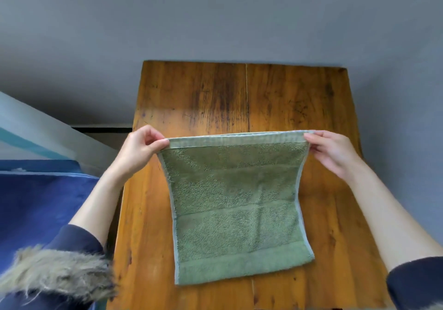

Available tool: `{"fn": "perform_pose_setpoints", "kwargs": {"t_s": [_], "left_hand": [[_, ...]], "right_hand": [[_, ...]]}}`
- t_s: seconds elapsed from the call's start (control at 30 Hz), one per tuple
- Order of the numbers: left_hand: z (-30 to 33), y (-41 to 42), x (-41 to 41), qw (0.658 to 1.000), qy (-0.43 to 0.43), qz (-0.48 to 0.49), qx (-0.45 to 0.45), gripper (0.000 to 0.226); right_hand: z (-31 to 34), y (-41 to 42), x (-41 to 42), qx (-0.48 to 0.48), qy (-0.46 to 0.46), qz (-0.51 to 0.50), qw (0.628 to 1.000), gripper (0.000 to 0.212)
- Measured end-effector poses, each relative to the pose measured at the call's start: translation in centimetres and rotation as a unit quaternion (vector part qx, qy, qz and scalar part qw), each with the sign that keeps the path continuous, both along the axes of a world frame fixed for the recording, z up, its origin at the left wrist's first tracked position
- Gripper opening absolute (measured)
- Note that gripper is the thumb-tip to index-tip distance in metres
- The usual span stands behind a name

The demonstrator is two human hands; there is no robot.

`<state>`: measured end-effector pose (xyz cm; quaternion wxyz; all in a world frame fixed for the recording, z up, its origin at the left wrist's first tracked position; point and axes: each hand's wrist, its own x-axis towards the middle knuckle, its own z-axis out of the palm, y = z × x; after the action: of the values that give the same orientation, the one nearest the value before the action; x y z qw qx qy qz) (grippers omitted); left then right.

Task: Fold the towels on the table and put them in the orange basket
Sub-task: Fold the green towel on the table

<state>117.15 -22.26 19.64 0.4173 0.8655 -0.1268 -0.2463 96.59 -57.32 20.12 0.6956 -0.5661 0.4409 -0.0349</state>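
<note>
A green towel (237,202) is held above the wooden table (211,98), its upper edge stretched taut and doubled. My left hand (140,148) pinches the upper left corner. At the upper right corner my right hand (332,151) pinches the hem between thumb and fingers. The lower end of the towel reaches down to the tabletop near the front. No orange basket is in view.
A grey floor surrounds the table. To the left lies a blue bed or mattress (36,204) with a pale frame. Fur trim of a dark jacket (55,273) shows at the lower left.
</note>
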Motion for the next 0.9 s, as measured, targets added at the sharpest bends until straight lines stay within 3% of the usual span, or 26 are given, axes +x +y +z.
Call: {"fn": "perform_pose_setpoints", "kwargs": {"t_s": [0.3, 0.57, 0.63, 0.7, 0.8, 0.9], "left_hand": [[11.6, -1.3, 1.4, 0.983, -0.149, -0.02, -0.103, 0.013], [19.4, -1.0, 1.1, 0.962, -0.178, 0.013, -0.208, 0.021], [20.7, -1.3, 0.5, 0.956, -0.209, 0.018, -0.205, 0.022], [22.0, -1.6, -0.1, 0.951, -0.239, 0.018, -0.195, 0.02], [23.4, -1.5, -0.5, 0.951, -0.272, -0.015, -0.145, 0.013], [23.8, -0.9, -0.7, 0.958, -0.276, -0.066, -0.04, 0.019]], "right_hand": [[11.0, 0.9, -0.6, -0.071, -0.121, -0.059, 0.988, 0.007], [18.4, 0.2, -1.7, -0.077, -0.238, -0.007, 0.968, 0.017], [19.7, -0.1, -1.8, -0.128, -0.229, 0.014, 0.965, 0.019], [20.9, -0.3, -1.6, -0.242, -0.191, 0.047, 0.95, 0.019], [22.7, -0.4, -1.4, -0.409, -0.122, 0.115, 0.897, 0.029], [23.8, 0.0, -1.8, -0.494, -0.062, 0.177, 0.849, 0.021]]}}
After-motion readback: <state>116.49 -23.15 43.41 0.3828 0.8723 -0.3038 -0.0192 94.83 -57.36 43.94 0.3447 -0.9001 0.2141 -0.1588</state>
